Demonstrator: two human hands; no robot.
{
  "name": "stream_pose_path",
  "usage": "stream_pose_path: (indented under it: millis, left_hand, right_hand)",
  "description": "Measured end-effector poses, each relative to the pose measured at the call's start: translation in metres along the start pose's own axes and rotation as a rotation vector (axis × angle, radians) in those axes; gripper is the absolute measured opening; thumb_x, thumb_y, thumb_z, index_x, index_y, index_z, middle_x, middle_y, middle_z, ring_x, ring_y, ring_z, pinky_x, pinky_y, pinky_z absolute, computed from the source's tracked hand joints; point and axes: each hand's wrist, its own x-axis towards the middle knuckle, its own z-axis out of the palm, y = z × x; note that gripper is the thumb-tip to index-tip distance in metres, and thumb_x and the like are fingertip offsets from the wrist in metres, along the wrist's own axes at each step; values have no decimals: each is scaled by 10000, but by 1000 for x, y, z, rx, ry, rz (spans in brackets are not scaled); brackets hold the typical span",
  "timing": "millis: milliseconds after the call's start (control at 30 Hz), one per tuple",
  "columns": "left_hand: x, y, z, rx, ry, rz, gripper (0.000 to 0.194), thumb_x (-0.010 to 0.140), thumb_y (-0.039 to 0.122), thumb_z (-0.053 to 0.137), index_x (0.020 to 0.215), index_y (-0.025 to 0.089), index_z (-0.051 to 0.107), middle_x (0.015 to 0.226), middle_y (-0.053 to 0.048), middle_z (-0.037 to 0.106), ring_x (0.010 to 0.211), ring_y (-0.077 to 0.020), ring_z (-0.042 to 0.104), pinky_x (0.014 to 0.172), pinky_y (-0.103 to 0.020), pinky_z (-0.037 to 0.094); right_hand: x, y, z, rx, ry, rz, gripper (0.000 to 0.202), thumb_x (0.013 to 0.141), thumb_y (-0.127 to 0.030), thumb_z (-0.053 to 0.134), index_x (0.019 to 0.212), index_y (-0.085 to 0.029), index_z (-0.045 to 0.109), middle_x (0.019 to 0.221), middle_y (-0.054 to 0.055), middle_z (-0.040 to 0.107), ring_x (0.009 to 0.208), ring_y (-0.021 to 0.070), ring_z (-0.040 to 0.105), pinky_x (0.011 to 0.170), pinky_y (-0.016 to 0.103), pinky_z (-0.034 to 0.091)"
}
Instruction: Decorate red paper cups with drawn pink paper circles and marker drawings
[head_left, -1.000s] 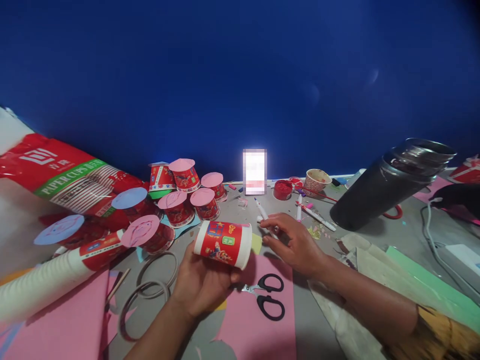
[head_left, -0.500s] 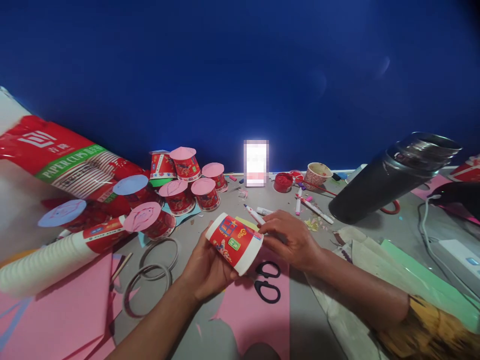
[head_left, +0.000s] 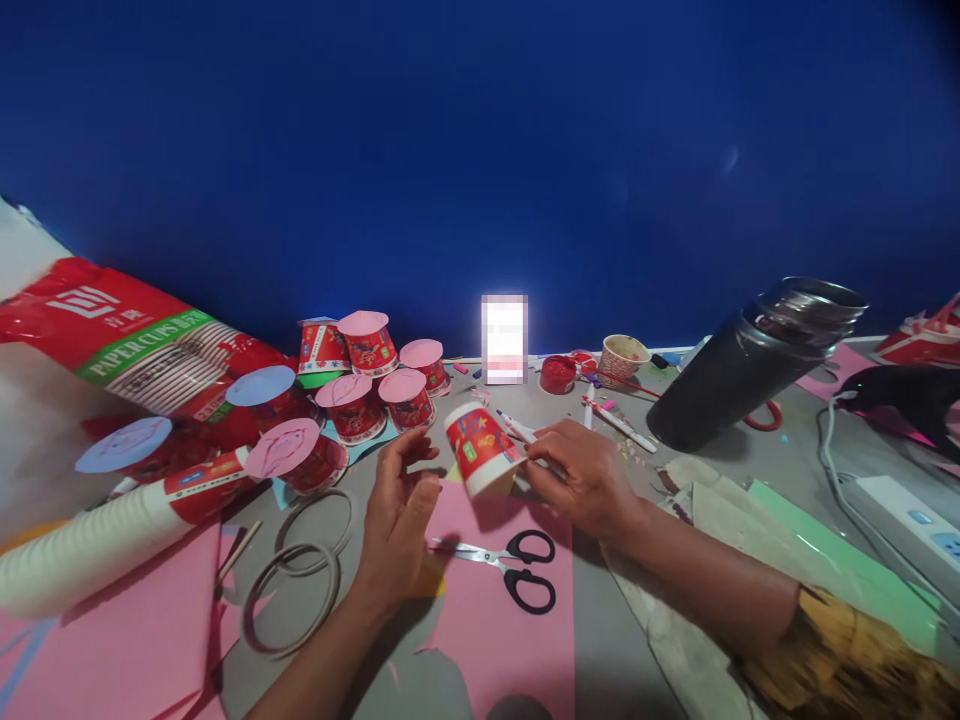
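Tilted above the middle of the table is a red printed paper cup (head_left: 480, 450) with a white rim. The fingers of my right hand (head_left: 581, 478) pinch it at its lower right edge. My left hand (head_left: 397, 515) is apart from the cup, to its left, with fingers curved, spread and nothing in them. Beneath lie pink paper (head_left: 510, 650) with a cut edge and scissors (head_left: 487, 553) with black handles. Several red cups with round paper tops, such as a pink-topped cup (head_left: 350, 405), stand to the left.
At left lie a paper cup bag (head_left: 142, 330), a long stack of cups (head_left: 112, 530) and two tape rings (head_left: 291, 600). Markers (head_left: 619, 425) and a small patterned cup (head_left: 624, 360) are behind my right hand. A black flask (head_left: 739, 365) leans at right, near a power strip (head_left: 911, 515).
My left hand has let go of the cup and moved left. The cup, now held by my right hand alone, has shifted up and turned. The scissor blades have come into view.
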Motion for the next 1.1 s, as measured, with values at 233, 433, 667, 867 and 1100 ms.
stream_pose_path:
  millis: [233,433,667,867,1100]
  left_hand:
    - [-4,2,8,328,-103,152,929,775,480,802,1562,282,349,1577,-149,387,1445,-359,436,1095,-562,510]
    - [2,1,6,395,-147,99,774,798,395,751,1492,274,430,1486,-122,514,1357,-333,547,1059,-524,552]
    - [12,-10,3,379,23,120,781,697,224,737,1426,270,461,1434,-109,526,1370,-344,519,1112,-567,513]
    - [10,-17,9,219,3,27,831,669,187,766,1430,277,444,1492,-124,450,1311,-335,582,1125,-586,505]
    - [8,-16,11,171,11,51,831,664,157,750,1426,279,444,1501,-121,440,1414,-345,506,1178,-588,456]
  right_hand:
    - [0,-4,1,-103,-5,-84,141,943,-187,641,810,-209,684,822,49,747,746,180,657,678,296,456]
    - [-3,-6,6,-52,-26,-61,149,967,-255,647,831,-211,688,828,42,749,758,176,653,688,286,448]
    - [13,9,-11,-81,-85,285,130,969,-303,622,938,-193,685,847,39,725,792,191,642,709,292,415]
    - [21,28,-13,-394,-381,517,330,1021,-269,524,1340,-211,580,1067,81,766,920,242,701,739,301,429]
    - [18,27,-9,-552,-503,467,288,1061,-326,481,1260,-195,644,1091,154,737,1070,311,677,827,357,495]
